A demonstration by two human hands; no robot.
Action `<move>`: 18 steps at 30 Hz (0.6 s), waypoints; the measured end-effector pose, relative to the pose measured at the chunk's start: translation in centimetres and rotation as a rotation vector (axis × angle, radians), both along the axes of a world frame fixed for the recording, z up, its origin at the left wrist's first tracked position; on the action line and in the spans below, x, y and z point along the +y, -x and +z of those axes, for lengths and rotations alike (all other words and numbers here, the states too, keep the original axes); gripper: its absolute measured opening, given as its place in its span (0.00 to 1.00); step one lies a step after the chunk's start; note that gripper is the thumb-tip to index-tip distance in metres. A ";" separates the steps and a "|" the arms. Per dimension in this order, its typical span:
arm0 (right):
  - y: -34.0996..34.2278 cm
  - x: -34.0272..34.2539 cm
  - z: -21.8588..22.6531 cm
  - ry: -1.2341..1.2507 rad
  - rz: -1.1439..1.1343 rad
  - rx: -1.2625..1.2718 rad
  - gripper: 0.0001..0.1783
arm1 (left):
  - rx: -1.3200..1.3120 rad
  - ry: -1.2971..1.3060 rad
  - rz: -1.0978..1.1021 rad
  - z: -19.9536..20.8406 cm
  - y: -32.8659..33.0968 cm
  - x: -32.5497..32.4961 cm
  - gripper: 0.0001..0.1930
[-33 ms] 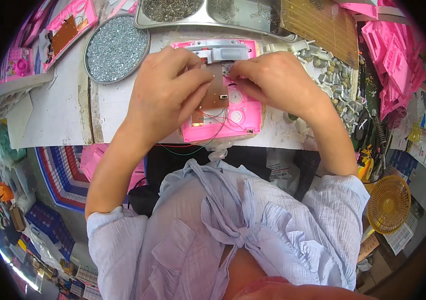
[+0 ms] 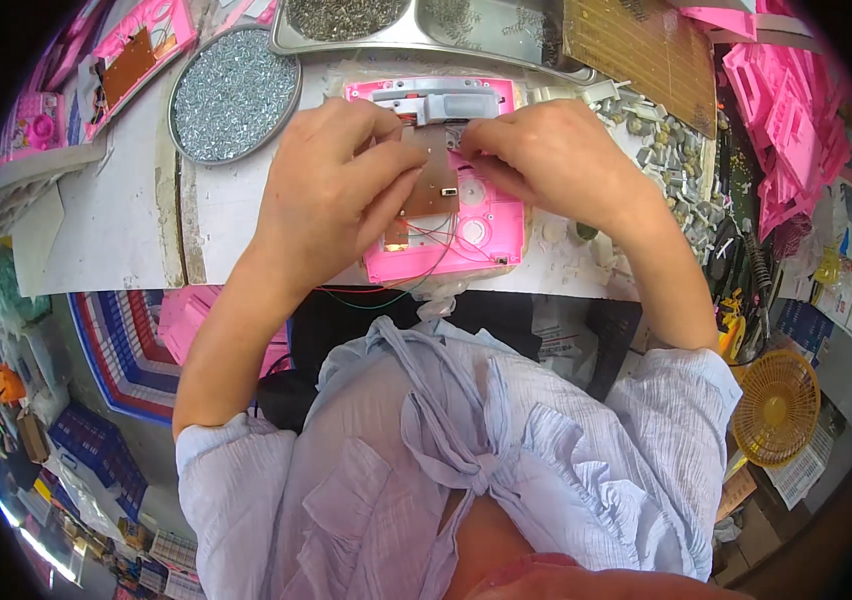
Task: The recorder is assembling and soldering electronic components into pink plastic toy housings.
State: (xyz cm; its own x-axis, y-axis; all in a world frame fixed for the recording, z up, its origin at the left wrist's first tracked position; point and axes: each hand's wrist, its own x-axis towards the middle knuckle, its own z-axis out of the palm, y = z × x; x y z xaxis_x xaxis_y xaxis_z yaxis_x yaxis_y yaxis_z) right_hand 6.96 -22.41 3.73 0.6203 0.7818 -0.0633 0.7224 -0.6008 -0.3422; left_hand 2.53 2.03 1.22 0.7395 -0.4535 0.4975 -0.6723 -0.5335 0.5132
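A pink plastic housing [image 2: 502,222] lies open on the worktable in front of me. Inside it sits a brown circuit board [image 2: 433,180] with a small slide switch [image 2: 448,192] on its right side. A grey plastic part [image 2: 461,107] spans the housing's far end. Thin red and green wires [image 2: 443,237] run across the near end and over the table edge. My left hand [image 2: 331,185], fingers bent and pressed together, is over the board's left side. At the board's upper right, my right hand [image 2: 561,160] is closed in a pinch. Whatever the fingertips hold is hidden.
A round tray of small silver screws [image 2: 234,95] stands at the left. Behind the housing is a metal tray [image 2: 426,42] with small springs and metal bits. Loose small parts [image 2: 671,150] lie at the right, below stacked pink pieces [image 2: 781,120]. A yellow basket [image 2: 776,408] sits lower right.
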 end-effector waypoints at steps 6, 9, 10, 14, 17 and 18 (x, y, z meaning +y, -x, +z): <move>0.1 0.2 1.0 0.122 0.011 0.011 0.10 | 0.070 0.058 0.038 -1.2 2.2 0.9 0.07; 0.4 0.3 1.3 0.164 0.006 0.015 0.11 | 0.098 0.062 0.049 -1.8 2.9 1.1 0.07; 0.4 0.5 1.4 0.162 0.002 0.014 0.10 | 0.111 0.071 0.049 -1.9 3.1 1.1 0.07; 0.0 0.6 1.5 0.152 0.042 -0.014 0.10 | 0.135 0.112 0.046 -2.2 3.4 1.1 0.07; -0.5 -0.1 0.8 0.094 0.104 -0.031 0.08 | 0.132 0.132 0.036 -2.2 3.5 1.3 0.10; -0.5 -0.2 0.6 0.014 0.088 -0.047 0.08 | 0.133 0.133 0.033 -2.2 3.5 1.3 0.12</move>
